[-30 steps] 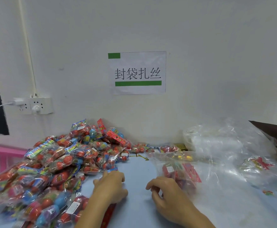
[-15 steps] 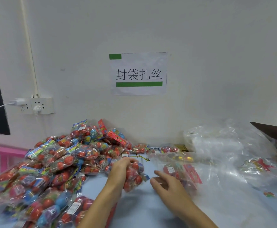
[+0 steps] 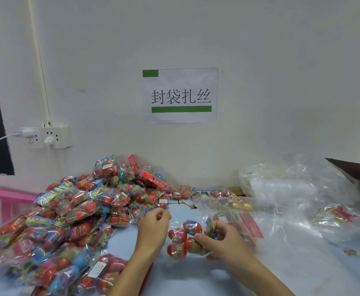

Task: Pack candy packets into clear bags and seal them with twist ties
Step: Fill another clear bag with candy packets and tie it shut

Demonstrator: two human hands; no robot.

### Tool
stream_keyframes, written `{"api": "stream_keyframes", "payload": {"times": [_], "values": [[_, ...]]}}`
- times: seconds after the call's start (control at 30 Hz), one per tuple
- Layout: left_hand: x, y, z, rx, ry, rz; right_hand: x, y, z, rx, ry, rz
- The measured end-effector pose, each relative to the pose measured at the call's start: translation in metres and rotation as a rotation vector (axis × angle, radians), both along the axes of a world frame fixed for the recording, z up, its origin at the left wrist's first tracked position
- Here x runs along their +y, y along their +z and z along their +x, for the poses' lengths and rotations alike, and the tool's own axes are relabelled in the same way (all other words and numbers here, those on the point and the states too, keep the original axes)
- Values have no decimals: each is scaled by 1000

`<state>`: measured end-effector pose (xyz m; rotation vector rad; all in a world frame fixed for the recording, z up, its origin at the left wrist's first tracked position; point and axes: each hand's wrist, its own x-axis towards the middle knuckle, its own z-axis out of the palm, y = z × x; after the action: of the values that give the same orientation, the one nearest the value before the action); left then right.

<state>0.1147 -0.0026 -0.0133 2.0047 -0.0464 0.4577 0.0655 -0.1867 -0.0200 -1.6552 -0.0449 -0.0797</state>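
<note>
One clear cellophane candy packet holding four visible red egg-shaped capsules sat between the two hands, above the pale blue tabletop. The right hand gripped its right end, thumb and curled fingers pinching the crinkled wrapper. The left hand was just beside the packet's left edge, fingers loosely curled; whether it touched the packet could not be told. Right of the packet lay one clear plastic bag with a red-labelled packet already inside. A large heap of colourful candy packets, too many to count, filled the table's left side. One stack of clear bags rested against the wall, under one white paper sign.
</note>
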Motion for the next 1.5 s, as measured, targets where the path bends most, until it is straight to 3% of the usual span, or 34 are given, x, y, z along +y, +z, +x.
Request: {"api": "stream_keyframes", "payload": {"times": [0.07,0.13,0.23,0.37,0.5,0.67,0.83,0.93,1.2,1.3,1.5], "values": [[11,-13,9,-59,99,324,0,-1,0,-18,-27,-43],[19,-25,15,20,105,553,0,-3,1,-32,-58,-62],[23,-32,16,195,39,690,-2,-6,4,-40,-108,-52],[20,-26,11,140,89,767,-3,-6,7,-69,-158,-4],[10,-10,0,-23,124,668,-6,-6,8,-112,-219,-22],[7,-3,-5,-51,183,501,-7,-8,11,-138,-258,-44],[8,-10,1,272,114,567,-9,-13,15,-160,-290,-108],[7,-9,1,327,3,363,-10,-15,16,-164,-299,-143],[6,8,-3,210,-65,-142,-10,-14,16,-147,-295,-105],[3,13,-8,179,-210,-273,-9,-12,14,-131,-278,-103],[1,24,-26,242,-703,-264,-11,-13,14,-124,-295,-164]]}}
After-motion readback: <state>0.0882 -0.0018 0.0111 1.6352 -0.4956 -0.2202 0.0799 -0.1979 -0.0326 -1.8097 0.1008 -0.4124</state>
